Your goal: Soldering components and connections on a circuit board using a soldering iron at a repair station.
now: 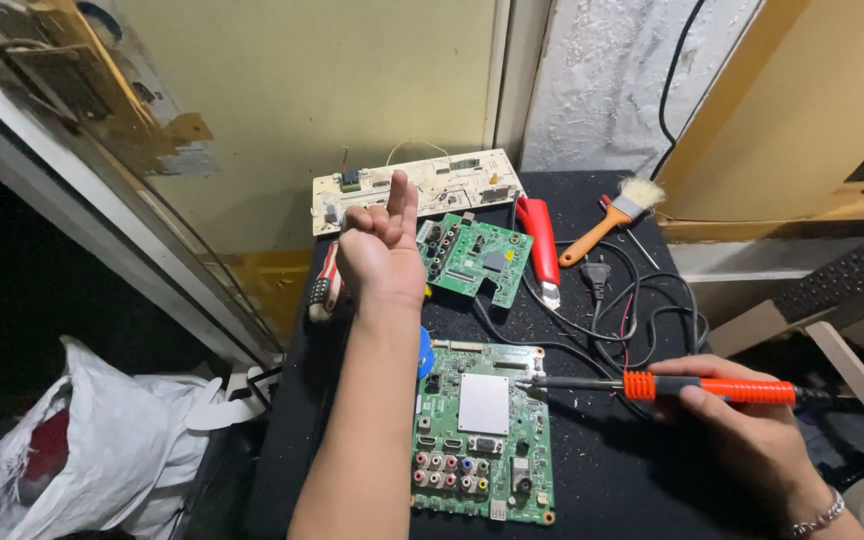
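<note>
My right hand [742,425] grips a soldering iron with an orange handle [712,388]; its tip rests at the right edge of a large green circuit board [482,435] with a silver shield and coloured sockets. My left hand [382,245] is raised above the table, two fingers extended upward, the others curled, holding nothing. Behind it lies a smaller green circuit board [477,258].
A beige circuit board [417,185] sits at the table's back edge. A red-handled tool [540,240], a brush with an orange handle [612,220], a striped screwdriver handle [324,285] and black cables with a plug [642,305] lie on the black table [602,480]. A white plastic bag [92,450] is at lower left.
</note>
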